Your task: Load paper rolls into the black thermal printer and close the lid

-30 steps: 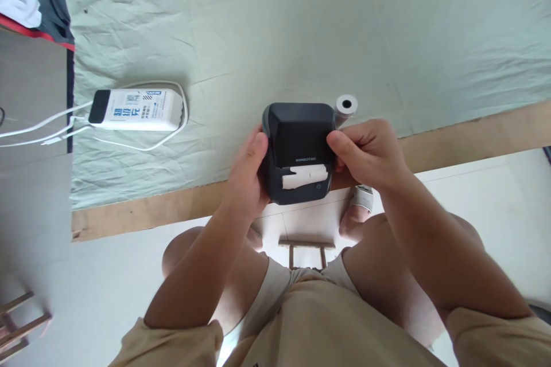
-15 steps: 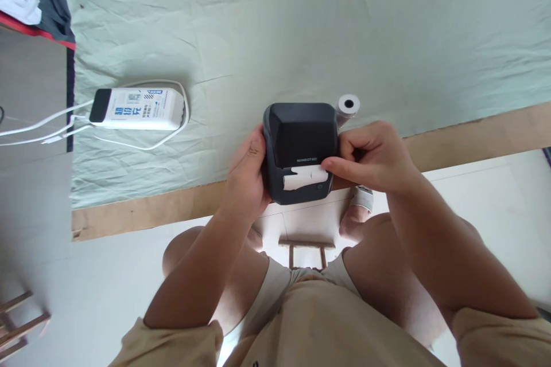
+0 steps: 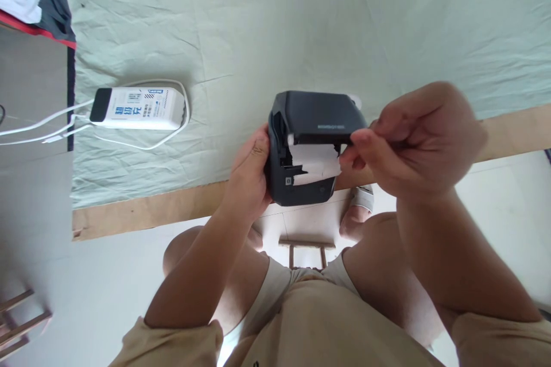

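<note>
By the table's [image 3: 150, 215] near edge, my left hand [image 3: 249, 175] clasps the printer [image 3: 303, 194] and my right hand [image 3: 413, 143] pinches its part-raised lid [image 3: 322, 110]: likely opening it; next calls for lifting further.

My right hand [image 3: 417, 140] is blurred, and so is the lettering [image 3: 330, 127] on the lid [image 3: 321, 108]. The lid hides most of a white roll [image 3: 356, 101] (just a sliver shows); the printer [image 3: 301, 196] covers my left hand's [image 3: 248, 175] fingertips.
</note>
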`<state>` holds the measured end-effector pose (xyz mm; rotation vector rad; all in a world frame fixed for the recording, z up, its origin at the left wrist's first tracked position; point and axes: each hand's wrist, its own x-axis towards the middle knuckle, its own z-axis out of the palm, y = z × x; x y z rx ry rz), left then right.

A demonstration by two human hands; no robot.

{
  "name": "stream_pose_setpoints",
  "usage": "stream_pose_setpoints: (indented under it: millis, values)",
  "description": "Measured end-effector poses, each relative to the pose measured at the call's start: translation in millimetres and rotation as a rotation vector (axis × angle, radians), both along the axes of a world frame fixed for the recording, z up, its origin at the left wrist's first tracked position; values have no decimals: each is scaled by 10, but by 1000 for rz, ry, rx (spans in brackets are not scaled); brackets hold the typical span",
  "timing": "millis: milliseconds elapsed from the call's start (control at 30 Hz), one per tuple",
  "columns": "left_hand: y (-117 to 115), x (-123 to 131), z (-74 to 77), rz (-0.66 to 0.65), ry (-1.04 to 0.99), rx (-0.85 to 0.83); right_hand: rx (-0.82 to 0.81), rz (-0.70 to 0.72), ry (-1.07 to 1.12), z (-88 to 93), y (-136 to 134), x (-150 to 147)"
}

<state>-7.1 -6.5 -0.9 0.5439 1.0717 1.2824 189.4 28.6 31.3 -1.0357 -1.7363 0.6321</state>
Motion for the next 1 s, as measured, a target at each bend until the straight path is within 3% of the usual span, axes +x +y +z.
stream_pose_setpoints:
  millis: [100, 200, 333, 467, 600, 700, 800, 900, 1000]
  values:
    - [-5, -7, -19, 42, 27, -14, 142, -59, 121, 12, -7, -50]
    - [-12, 0, -3, -6, 1, -5, 111, -106, 98, 22, 12, -89]
    - [-13, 20, 44, -40, -18, -22, 126, -73, -260, 60, 21, -103]
    - [-11, 24, 88, -87, 11, -27, 67, 63, -594, 89, 39, -80]
    - [-19, 10, 113, -185, 16, 51, 52, 138, -680, 129, 30, -66]
    - [-29, -1, 100, -167, 17, 48, 21, 178, -547, 231, -3, -31]
    - [-39, -13, 59, -132, 7, 24, -75, 132, -186, 313, 60, 78]
    - [-44, -18, 23, -99, -6, 5, -139, -155, 366, 213, 305, 244]
    - [-42, -17, 17, -101, -18, 2, -310, -427, 528, -81, 595, 415]
